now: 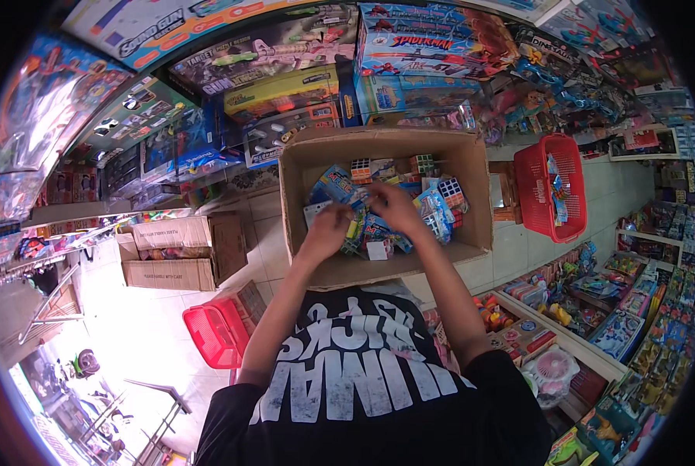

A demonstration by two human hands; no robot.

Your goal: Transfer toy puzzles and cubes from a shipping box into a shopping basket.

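Observation:
In front of me, a cardboard box (386, 273) holds several puzzle cubes and blue printed packets. My left hand (328, 226) is over its left half, fingers pinched at small colourful wrapping; what they grip is hard to make out. Close by on the right, my right hand (395, 209) has bent fingers pointing toward the left one, their tips among the packets. A blue packet (333, 185) lies just beyond both hands. To the right are a white-and-black cube (450, 189) and another blue packet (433, 213). A cube with orange squares (361, 171) sits near the far wall.
A red plastic basket (528, 186) with blue packets stands to the right. At the left are an open cardboard box (169, 274) and a second red basket (208, 334). Boxed toys (433, 46) are stacked beyond the box, and a toy shelf (580, 342) runs along the right.

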